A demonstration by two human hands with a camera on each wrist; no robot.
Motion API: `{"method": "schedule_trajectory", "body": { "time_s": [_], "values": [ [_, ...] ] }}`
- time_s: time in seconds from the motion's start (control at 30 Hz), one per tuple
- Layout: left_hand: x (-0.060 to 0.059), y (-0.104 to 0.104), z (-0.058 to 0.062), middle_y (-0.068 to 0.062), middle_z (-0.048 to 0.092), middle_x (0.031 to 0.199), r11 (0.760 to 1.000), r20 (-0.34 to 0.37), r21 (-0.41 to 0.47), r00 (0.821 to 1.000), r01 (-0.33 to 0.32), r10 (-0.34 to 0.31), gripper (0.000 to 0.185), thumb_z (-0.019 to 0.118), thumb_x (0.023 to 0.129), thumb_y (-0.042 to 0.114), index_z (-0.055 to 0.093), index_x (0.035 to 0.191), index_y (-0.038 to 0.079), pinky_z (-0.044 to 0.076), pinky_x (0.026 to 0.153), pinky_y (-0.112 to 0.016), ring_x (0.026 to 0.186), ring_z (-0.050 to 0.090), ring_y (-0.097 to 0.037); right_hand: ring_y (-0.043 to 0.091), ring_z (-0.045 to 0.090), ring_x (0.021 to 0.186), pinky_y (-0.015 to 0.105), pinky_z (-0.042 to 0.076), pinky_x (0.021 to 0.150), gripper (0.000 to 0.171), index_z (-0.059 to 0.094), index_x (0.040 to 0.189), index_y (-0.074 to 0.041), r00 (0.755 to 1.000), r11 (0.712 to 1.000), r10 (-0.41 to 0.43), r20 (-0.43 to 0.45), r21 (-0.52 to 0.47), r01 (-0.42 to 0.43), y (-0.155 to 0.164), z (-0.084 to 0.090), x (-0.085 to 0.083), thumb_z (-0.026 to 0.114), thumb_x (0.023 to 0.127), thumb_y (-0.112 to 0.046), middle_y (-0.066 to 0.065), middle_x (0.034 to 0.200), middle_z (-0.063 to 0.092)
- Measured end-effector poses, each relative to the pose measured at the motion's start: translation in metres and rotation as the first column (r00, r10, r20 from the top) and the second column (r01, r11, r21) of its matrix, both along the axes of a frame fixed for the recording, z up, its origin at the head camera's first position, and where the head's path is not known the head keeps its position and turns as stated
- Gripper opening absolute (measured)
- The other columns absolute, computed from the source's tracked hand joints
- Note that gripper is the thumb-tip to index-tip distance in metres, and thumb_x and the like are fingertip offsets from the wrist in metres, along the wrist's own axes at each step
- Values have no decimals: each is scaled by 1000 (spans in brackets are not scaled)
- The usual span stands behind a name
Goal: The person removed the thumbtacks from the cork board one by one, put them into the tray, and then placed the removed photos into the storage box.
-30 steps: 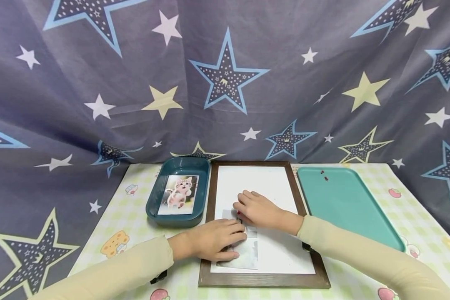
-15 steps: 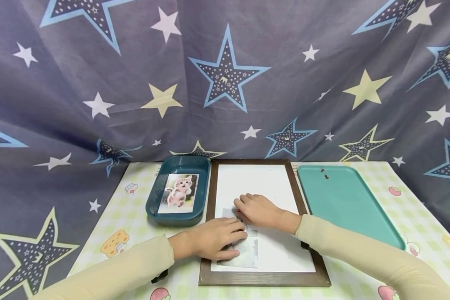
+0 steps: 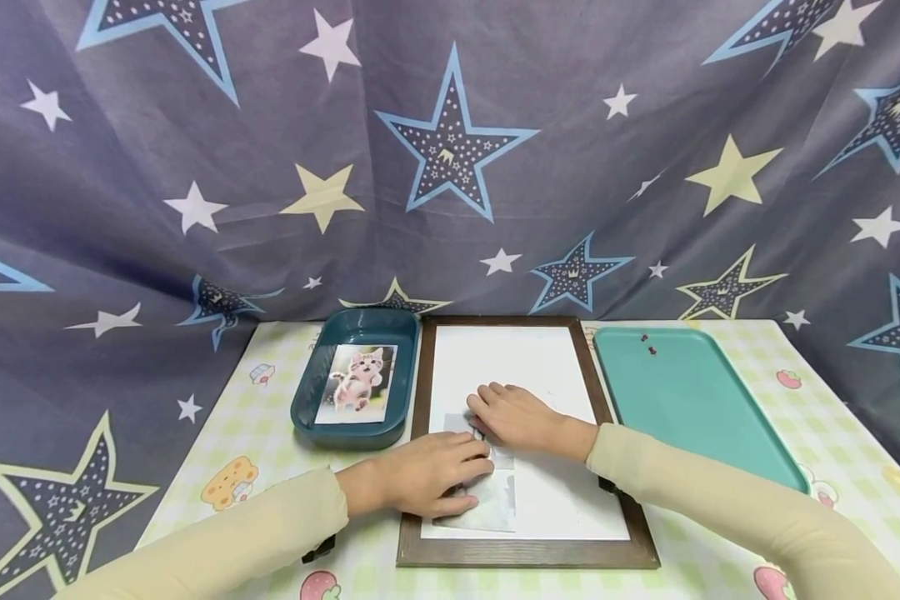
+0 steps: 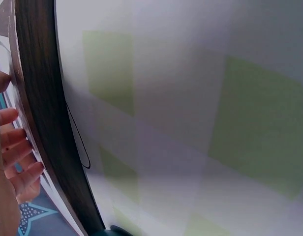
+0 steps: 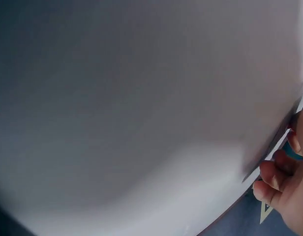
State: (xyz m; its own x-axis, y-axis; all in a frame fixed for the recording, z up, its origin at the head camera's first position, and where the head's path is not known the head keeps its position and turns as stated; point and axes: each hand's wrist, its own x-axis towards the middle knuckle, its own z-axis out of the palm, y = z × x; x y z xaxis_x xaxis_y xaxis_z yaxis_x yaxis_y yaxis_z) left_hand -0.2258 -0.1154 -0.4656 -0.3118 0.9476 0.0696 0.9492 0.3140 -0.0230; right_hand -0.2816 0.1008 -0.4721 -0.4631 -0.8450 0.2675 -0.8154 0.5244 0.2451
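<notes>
Head view: hands hold nearly same spots as half second ago, but red pin head, then showing at right fingertips, now hidden there. Right hand (image 3: pixel 512 417) curled, seemingly pinching red pin (image 5: pixel 289 129), small red bit in right wrist view. Left hand (image 3: pixel 438 473) rests on pale paper (image 3: pixel 495 504), fingers relaxed, slightly apart. Paper lies on white board (image 3: pixel 570 500), lower left. Judgement: work stays at same place; whether pin is in, cannot tell.

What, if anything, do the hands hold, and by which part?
The right hand apparently pinches a small red thing, gripped part unclear; the left hand rests on the pale sheet.
</notes>
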Motion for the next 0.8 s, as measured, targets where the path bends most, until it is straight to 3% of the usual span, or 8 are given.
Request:
{"method": "schedule_trajectory", "body": {
  "time_s": [0.17, 0.27, 0.53, 0.8],
  "values": [
    [0, 1, 0, -1, 57, 135, 1000, -1, 3, 1000, -3, 3, 45, 49, 105, 46, 55, 138, 16, 49, 106, -31, 118, 56, -13, 14, 36, 75, 26, 42, 61, 16, 52, 97, -13, 999, 1000, 2, -35, 15, -1, 0, 0, 0, 54, 105, -27, 0, 85, 49],
    [0, 2, 1, -1, 57, 134, 1000, 6, -1, 1000, -7, 7, 44, 49, 105, 45, 55, 137, 16, 49, 105, -31, 118, 56, -13, 14, 30, 77, 26, 39, 63, 15, 50, 97, -13, 1000, 1000, 3, -10, 19, -3, -1, 2, 2, 52, 106, -25, 1, 87, 47],
    [1, 3, 5, 0, 57, 132, 1000, 17, -19, 1000, -22, 23, 43, 50, 105, 44, 55, 137, 16, 49, 105, -31, 118, 56, -12, 15, 39, 77, 26, 41, 65, 12, 48, 100, -10, 993, 1000, 17, 116, 23, -19, -2, 7, 4, 51, 107, -19, 2, 87, 49],
    [2, 3, 6, 0, 57, 132, 999, 22, -28, 999, -27, 28, 42, 50, 105, 45, 55, 136, 16, 49, 106, -31, 119, 56, -12, 15, 40, 79, 28, 42, 70, 12, 47, 99, -9, 982, 999, 27, 185, 32, -33, -3, 7, 1, 47, 108, -18, 2, 87, 48]
  ]
}}
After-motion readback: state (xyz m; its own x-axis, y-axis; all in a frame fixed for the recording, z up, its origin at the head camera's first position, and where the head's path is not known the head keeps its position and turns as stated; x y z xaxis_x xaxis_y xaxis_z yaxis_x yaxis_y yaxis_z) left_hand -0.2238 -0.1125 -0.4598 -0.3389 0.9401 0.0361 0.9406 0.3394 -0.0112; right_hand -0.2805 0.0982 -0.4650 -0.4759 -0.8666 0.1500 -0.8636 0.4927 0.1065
